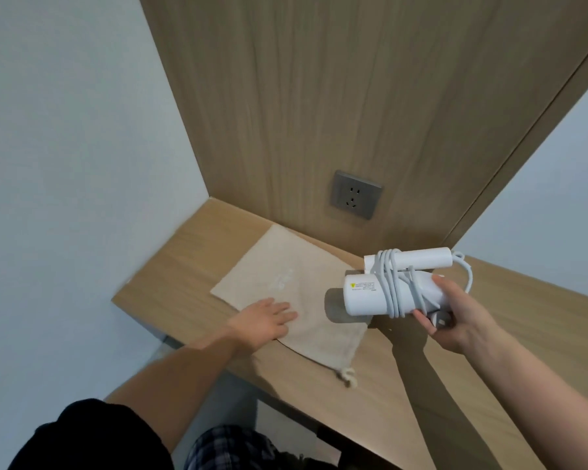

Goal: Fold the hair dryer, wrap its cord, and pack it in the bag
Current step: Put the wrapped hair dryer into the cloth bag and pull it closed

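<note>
A white hair dryer is folded, its handle lying along the barrel, and its white cord is wound round both. My right hand grips the dryer's rear end and holds it in the air above the wooden shelf, with the plug tucked under my fingers. A flat beige cloth bag lies on the shelf to the left of the dryer, its drawstring knot at the near corner. My left hand rests flat on the bag's near left part, fingers straight.
The wooden shelf sits in a corner between a white wall on the left and a wood-panelled back wall. A grey wall socket is set in the panel just above the shelf. The shelf's front edge runs diagonally below my arms.
</note>
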Motion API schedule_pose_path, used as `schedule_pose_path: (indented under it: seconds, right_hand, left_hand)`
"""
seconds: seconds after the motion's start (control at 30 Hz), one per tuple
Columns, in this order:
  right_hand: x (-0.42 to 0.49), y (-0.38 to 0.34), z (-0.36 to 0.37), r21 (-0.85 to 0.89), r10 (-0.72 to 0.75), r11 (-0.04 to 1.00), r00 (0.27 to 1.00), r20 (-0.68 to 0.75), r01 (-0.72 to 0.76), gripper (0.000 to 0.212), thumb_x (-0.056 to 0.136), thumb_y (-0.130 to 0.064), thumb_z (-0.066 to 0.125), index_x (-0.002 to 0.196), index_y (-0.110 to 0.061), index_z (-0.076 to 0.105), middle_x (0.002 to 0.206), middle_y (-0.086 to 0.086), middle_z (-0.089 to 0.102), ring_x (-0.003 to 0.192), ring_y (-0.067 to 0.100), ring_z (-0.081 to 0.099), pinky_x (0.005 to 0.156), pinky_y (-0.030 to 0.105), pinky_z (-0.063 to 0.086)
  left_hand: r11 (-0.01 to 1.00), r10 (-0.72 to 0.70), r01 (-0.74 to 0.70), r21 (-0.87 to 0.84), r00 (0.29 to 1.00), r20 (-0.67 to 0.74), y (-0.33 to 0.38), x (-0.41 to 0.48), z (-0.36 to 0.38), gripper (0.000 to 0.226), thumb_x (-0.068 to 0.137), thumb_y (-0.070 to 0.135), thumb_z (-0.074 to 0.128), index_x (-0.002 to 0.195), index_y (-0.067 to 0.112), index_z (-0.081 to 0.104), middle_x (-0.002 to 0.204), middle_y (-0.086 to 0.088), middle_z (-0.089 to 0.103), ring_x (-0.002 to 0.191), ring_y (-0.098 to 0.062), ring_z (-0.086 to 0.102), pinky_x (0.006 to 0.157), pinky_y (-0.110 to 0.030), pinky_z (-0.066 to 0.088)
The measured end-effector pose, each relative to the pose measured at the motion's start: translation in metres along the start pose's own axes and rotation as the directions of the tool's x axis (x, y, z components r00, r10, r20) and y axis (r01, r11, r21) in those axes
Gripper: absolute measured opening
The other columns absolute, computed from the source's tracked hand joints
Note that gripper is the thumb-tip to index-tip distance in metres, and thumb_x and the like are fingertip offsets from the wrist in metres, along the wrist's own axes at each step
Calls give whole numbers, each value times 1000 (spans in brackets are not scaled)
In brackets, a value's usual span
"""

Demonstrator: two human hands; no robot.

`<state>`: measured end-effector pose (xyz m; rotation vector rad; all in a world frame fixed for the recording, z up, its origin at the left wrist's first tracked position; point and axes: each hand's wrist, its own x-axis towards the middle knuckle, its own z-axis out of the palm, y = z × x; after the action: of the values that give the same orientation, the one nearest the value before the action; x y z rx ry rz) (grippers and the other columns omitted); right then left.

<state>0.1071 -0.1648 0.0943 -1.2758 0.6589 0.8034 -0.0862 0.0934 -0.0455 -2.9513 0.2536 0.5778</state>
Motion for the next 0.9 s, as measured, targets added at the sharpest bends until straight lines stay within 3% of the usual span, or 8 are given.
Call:
schedule_pose_path:
  seconds: [0.1, 0.17, 0.27, 0.4, 0.53, 0.7, 0.83, 0.9]
  right_hand:
    - [4, 0, -21, 25, 9, 1000, 1000, -13, -9, 36, 77, -27, 74, 107, -16, 58, 92, 4, 62, 85, 20, 64, 45, 42, 57]
    - [7, 0, -34, 46, 26, 999, 1000, -18, -25, 37, 77, -27, 74, 109, -16, 58, 94, 4, 61, 95, 20, 65, 47, 45, 56]
    - [10, 2, -50, 63, 49, 997, 998, -29, -47, 40, 74, -28, 76, 108, -15, 59, 102, 4, 60, 104, 21, 63, 49, 45, 58]
    - [12, 1, -68, 90, 62, 994, 998, -27, -59, 41, 74, -29, 76, 108, -15, 59, 103, 4, 60, 102, 20, 64, 53, 39, 59]
    - [14, -2, -88, 107, 75, 992, 997, -18, -73, 42, 72, -29, 77, 108, -14, 60, 99, 4, 60, 99, 19, 65, 54, 39, 61]
    - [23, -4, -119, 73, 170, 982, 985, 39, -173, 51, 67, -27, 81, 113, -13, 64, 112, 7, 65, 98, 24, 67, 53, 40, 60]
    - [24, 6, -127, -9, 279, 960, 955, 100, -280, 37, 71, -31, 76, 96, -7, 63, 95, 12, 64, 79, 33, 65, 45, 40, 57]
    - [27, 13, -125, -45, 333, 943, 936, 119, -330, 40, 69, -33, 77, 98, -8, 65, 93, 13, 66, 75, 36, 67, 45, 40, 57]
  left_hand:
    - [936, -346, 347, -57, 938, 24, 4, -13, -12, 47, 89, 2, 43, 133, 15, 50, 160, 0, 22, 147, -25, 16, 120, -45, 10]
    - [856, -493, 485, -181, 870, -3, 21, -11, -24, 42, 89, 8, 40, 130, 14, 51, 151, -3, 38, 142, -25, 26, 116, -44, 20]
    - [830, -492, 436, -349, 866, -87, 60, 13, -46, 31, 94, 29, 39, 112, 13, 57, 120, -5, 59, 116, -25, 47, 94, -38, 40]
    - [763, -490, 409, -501, 871, -35, 111, 51, -68, 48, 86, 51, 54, 118, 15, 55, 114, -5, 54, 108, -24, 48, 86, -40, 47]
    - [715, -535, 476, -511, 844, 37, 132, 64, -64, 34, 87, 26, 58, 118, 15, 53, 116, -7, 53, 109, -26, 49, 84, -40, 49]
    - [478, -673, 579, -661, 725, 147, 126, 60, -63, 18, 92, 19, 51, 98, 11, 65, 108, -10, 65, 100, -29, 61, 81, -33, 50]
    - [471, -656, 527, -708, 745, 118, 126, 58, -76, 15, 93, 21, 48, 84, 14, 58, 98, -11, 67, 92, -29, 62, 74, -32, 46]
    - [466, -643, 477, -745, 761, 85, 125, 60, -86, 15, 93, 22, 50, 82, 15, 56, 94, -10, 67, 89, -28, 61, 71, -32, 45]
